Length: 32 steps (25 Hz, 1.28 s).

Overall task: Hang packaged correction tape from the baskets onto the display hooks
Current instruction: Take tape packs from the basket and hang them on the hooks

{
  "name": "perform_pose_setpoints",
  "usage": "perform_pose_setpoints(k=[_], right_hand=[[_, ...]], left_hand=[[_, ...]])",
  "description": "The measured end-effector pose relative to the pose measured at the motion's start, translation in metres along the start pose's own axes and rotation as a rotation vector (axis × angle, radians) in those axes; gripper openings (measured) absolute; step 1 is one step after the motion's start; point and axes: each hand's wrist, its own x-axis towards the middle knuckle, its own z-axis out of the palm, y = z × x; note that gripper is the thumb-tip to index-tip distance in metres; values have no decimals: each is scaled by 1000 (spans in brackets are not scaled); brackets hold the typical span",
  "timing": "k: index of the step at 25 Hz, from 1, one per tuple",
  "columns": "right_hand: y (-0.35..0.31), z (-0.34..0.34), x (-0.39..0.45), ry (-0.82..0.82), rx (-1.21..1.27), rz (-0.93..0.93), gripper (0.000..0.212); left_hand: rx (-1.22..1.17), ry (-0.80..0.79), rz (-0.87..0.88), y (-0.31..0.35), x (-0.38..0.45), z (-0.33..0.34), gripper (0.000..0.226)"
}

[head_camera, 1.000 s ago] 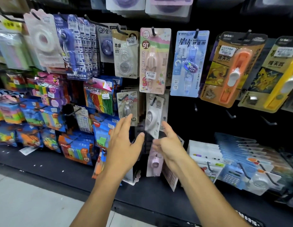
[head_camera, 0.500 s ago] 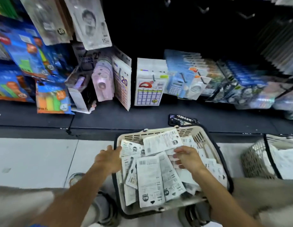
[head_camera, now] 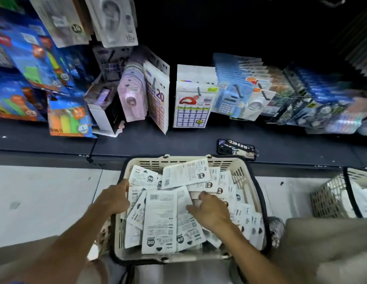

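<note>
**Both hands down in the basket**

I've got the cream basket [head_camera: 243,171] at six o'clock, heaped with correction tape packs [head_camera: 160,220] lying face down. My right hand [head_camera: 211,212] spreads relaxed fingers flat on the pile, gripping nothing. My left hand [head_camera: 114,198] rests at nine o'clock; its grip I can't tell. The nearest pack's long axis runs twelve-to-six, closest to my right.
</note>
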Motion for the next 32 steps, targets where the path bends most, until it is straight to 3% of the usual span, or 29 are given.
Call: perform_pose_setpoints(k=[2, 5, 9, 13, 16, 18, 20, 22, 25, 28, 30, 32], right_hand=[[-20, 25, 3, -134, 247, -29, 56], [-39, 60, 14, -161, 631, 45, 46], [-58, 83, 24, -186, 798, 15, 29], [-72, 49, 45, -191, 1049, 107, 26], [-71, 2, 45, -382, 1146, 180, 30], [-76, -20, 36, -500, 1272, 183, 22], [-82, -33, 21, -506, 1320, 172, 18], [-85, -45, 6, -519, 1405, 180, 23], [-91, -57, -8, -499, 1374, 147, 29], [-103, -60, -20, -507, 1308, 100, 51], [-111, -59, -25, -505, 1256, 44, 64], [-115, -57, -24, -401, 1195, -62, 67]], left_hand=[[78, -22, 19, -12, 19, -20, 48], [-10, 72, 106, -13, 48, -52, 49], [-67, 120, 147, -12, 63, -43, 43], [-3, 169, 179, -17, 55, -41, 55], [25, 137, 511, -14, 35, -56, 109], [-46, 79, 769, 1, 11, -67, 124], [-319, 128, 878, 19, -13, -78, 93], [-562, 105, 873, 33, -35, -88, 60], [-494, 115, 913, 39, -63, -90, 65], [-353, 343, 834, 37, -83, -89, 70], [-563, 339, 732, 31, -86, -92, 57], [-842, 262, 623, 26, -80, -96, 38]])
